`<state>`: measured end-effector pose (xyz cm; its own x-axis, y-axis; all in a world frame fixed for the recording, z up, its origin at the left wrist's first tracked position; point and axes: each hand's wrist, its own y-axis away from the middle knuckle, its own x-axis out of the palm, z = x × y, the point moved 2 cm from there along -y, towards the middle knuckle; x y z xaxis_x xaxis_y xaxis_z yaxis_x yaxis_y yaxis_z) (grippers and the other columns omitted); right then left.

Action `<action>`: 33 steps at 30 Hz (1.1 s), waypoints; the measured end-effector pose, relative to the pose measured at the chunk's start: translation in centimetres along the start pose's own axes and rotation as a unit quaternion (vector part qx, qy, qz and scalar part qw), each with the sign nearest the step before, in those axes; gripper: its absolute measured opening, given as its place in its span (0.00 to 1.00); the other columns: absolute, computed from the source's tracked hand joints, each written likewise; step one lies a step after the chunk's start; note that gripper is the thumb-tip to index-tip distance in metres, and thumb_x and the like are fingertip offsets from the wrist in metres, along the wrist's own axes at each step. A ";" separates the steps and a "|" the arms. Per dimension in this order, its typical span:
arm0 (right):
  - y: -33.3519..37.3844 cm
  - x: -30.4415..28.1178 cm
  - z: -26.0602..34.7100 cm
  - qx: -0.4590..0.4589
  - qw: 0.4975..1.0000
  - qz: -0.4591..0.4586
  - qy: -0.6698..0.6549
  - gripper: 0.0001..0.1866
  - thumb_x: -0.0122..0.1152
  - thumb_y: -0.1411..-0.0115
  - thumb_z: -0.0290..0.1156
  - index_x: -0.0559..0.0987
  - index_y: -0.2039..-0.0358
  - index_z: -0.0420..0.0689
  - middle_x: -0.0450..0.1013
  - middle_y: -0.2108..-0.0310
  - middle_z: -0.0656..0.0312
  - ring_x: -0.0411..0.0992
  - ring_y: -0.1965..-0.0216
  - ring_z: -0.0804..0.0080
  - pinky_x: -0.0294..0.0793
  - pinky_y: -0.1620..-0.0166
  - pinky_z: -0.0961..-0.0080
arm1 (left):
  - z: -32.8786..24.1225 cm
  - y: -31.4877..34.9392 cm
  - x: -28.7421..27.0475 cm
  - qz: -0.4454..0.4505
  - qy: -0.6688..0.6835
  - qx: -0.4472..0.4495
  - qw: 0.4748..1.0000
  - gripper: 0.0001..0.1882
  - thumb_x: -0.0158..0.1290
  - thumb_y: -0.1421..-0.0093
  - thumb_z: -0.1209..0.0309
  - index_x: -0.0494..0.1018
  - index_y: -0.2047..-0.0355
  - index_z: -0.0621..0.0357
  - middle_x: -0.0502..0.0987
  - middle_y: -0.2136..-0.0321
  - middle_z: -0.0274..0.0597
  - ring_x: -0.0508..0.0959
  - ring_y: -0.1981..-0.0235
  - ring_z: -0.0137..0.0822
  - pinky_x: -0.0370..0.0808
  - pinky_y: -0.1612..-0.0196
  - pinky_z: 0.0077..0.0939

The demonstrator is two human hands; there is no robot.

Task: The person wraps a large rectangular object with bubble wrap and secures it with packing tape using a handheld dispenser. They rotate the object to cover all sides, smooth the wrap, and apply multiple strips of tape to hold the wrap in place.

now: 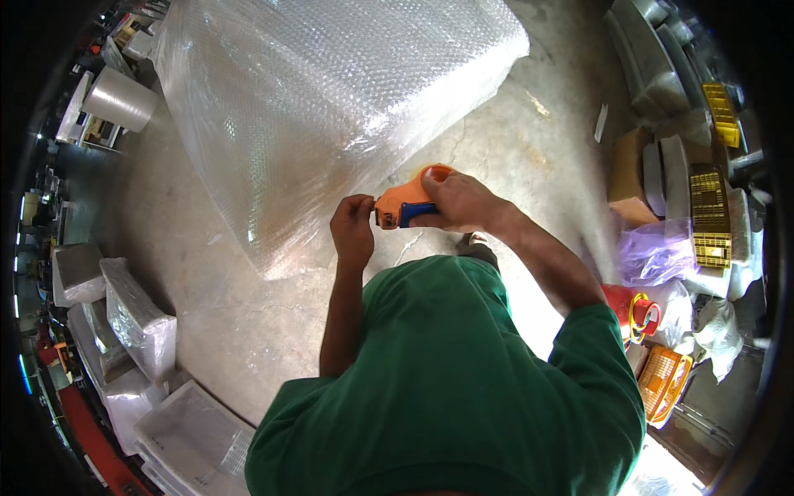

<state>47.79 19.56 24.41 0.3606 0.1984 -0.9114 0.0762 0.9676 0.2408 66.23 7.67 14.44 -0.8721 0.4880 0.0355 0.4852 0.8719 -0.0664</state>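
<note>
My right hand (465, 201) is wrapped round an orange and blue tape dispenser (400, 198), held in front of my body. At the dispenser's left end, my left hand (353, 225) is closed with thumb and fingers pinched together. What lies between those fingertips is too small to make out. Just beyond both hands stands a large block-shaped load wrapped in clear bubble wrap (347, 74). The wrap hangs loosely down its near side, and a corner of it reaches the concrete floor (223, 331).
At the far left stands a big roll of clear wrap (120, 99). Plastic-wrapped packages (136, 318) and a grey bin (194, 434) line the left. Along the right are a cardboard box (630, 178), yellow baskets (710, 202), a purple bag (657, 255) and a red cylinder (622, 306).
</note>
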 end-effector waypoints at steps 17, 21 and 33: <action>-6.2 5.3 -8.8 0.088 0.965 -0.243 0.041 0.39 0.60 0.42 0.64 0.72 0.54 0.34 0.78 0.73 0.45 0.79 0.65 0.44 0.77 0.55 0.57 | 0.0 -2.7 -0.1 -0.425 -0.449 0.326 0.715 0.24 0.65 0.42 0.65 0.70 0.50 0.59 0.68 0.53 0.48 0.66 0.49 0.47 0.57 0.49 0.47; -5.4 3.2 -14.7 0.277 0.943 -0.180 -0.034 0.42 0.56 0.42 0.67 0.73 0.51 0.35 0.78 0.63 0.41 0.79 0.59 0.45 0.77 0.54 0.56 | 0.2 -1.3 1.0 -0.331 -0.492 0.364 0.719 0.28 0.63 0.42 0.66 0.66 0.46 0.62 0.68 0.50 0.52 0.64 0.45 0.51 0.58 0.45 0.52; -5.2 7.2 -16.7 0.346 0.871 -0.270 -0.222 0.40 0.59 0.43 0.65 0.78 0.49 0.38 0.79 0.60 0.41 0.79 0.55 0.45 0.76 0.51 0.56 | 2.9 -8.6 12.1 0.197 -0.615 0.385 0.659 0.35 0.44 0.44 0.75 0.56 0.34 0.73 0.57 0.31 0.52 0.53 0.28 0.42 0.45 0.26 0.35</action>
<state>34.46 18.56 11.06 0.4110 -0.4841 -0.7724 0.8322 0.5453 0.1011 51.26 5.94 12.51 -0.3087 -0.1451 -0.9400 0.9268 0.1763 -0.3316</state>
